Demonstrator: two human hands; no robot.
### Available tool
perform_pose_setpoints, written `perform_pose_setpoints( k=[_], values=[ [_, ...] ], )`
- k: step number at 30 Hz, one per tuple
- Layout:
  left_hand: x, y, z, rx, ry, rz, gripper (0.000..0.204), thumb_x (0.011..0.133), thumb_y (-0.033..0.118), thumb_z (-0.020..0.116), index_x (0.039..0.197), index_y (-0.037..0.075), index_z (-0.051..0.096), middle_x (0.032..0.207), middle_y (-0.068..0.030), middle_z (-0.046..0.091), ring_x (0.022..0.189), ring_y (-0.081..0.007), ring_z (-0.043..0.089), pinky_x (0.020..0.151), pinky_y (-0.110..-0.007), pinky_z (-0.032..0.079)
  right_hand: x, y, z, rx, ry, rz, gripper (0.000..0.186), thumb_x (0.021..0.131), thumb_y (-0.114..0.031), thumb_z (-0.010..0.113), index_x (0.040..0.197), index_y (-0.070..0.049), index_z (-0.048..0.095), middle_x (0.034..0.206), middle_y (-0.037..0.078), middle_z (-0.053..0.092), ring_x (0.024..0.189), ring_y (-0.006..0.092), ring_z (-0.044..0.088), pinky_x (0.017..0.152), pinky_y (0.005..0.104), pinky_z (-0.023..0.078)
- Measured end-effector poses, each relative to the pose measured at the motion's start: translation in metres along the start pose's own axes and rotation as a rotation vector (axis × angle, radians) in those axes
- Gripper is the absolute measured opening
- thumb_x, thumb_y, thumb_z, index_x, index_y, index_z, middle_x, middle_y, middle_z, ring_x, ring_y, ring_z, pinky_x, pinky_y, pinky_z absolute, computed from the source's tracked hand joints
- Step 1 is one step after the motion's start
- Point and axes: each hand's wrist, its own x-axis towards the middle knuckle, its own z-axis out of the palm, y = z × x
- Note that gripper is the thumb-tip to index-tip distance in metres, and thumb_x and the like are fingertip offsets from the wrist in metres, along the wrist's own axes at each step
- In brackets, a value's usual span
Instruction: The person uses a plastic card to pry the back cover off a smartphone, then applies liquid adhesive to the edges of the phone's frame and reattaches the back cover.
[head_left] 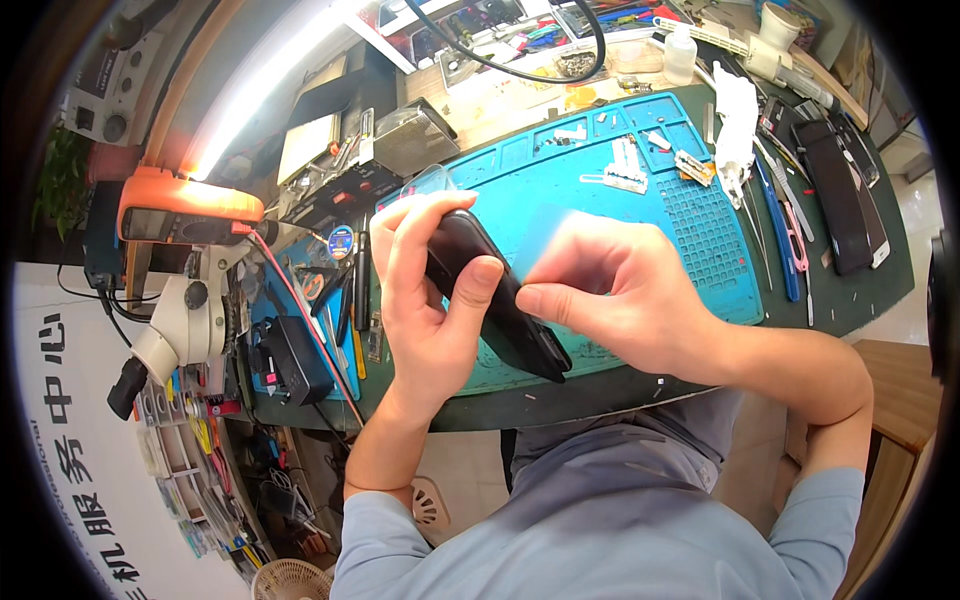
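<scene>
My left hand (425, 290) is wrapped round a black phone (512, 335), with the thumb on its near face and fingers behind. The phone is held tilted above the blue repair mat (620, 225), its lower end pointing down to the right. Close by its right edge, my right hand (640, 300) is closed in a pinch. A thin, blurred blue piece (540, 238) shows at those fingers, perhaps a plastic pick or film; its kind is unclear. Whether it touches the phone's edge cannot be made out.
An orange-cased meter (190, 210) and a microscope (185, 320) stand at the left. Pliers and a black box (295, 358) lie below them. Tweezers, a blue-handled tool (778, 235) and dark phone parts (835, 200) are at right. A clear bottle (680, 55) stands far back.
</scene>
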Motion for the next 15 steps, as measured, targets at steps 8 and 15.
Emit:
perform_pose_setpoints(
  k=[8,15],
  values=[
    [-0.001,0.005,0.008,0.129,0.062,0.117,0.037,0.101,0.030,0.068,0.126,0.003,0.066,0.119,-0.0119,0.054,0.111,-0.0248,0.050,0.097,-0.035,0.042,-0.001,-0.011,-0.002,-0.187,0.053,-0.076,0.015,0.088,-0.012,0.078,0.086,0.001,0.071,0.076,0.012,0.073,0.065,0.0191,0.066,0.061,0.0340,0.052],
    [0.000,0.011,0.011,0.207,0.057,0.171,0.032,0.101,0.024,0.066,0.124,0.001,0.067,0.118,-0.0136,0.056,0.109,-0.0272,0.052,0.097,-0.037,0.042,0.000,-0.014,-0.008,-0.335,0.038,-0.133,0.013,0.092,-0.007,0.078,0.087,0.001,0.069,0.079,0.003,0.067,0.071,0.0062,0.059,0.062,0.0252,0.049]
  ],
)
